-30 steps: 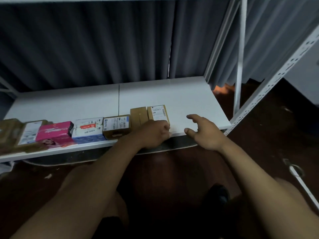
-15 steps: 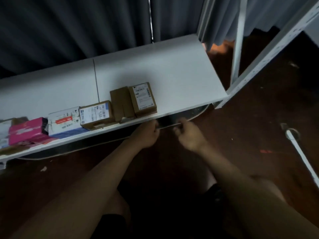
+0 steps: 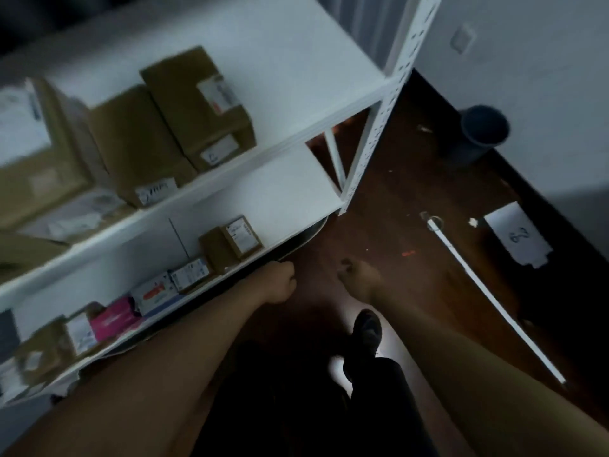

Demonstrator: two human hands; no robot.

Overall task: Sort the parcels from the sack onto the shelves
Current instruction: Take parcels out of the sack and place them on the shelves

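White shelf unit (image 3: 296, 94) fills your upper left; dark floor (image 3: 412, 199) right. Upper shelf carries large brown parcels (image 3: 197, 107). Lower shelf (image 3: 290, 192) holds row of small parcels (image 3: 230, 242) along front edge, pink one (image 3: 112, 319) toward left. Sack not visible. Your left hand (image 3: 280, 282) hangs just below lower shelf edge, fingers curled into fist, holding nothing. Your right hand (image 3: 357, 278) over floor, blurred; fingers look loosely curled, empty, but spread cannot be told.
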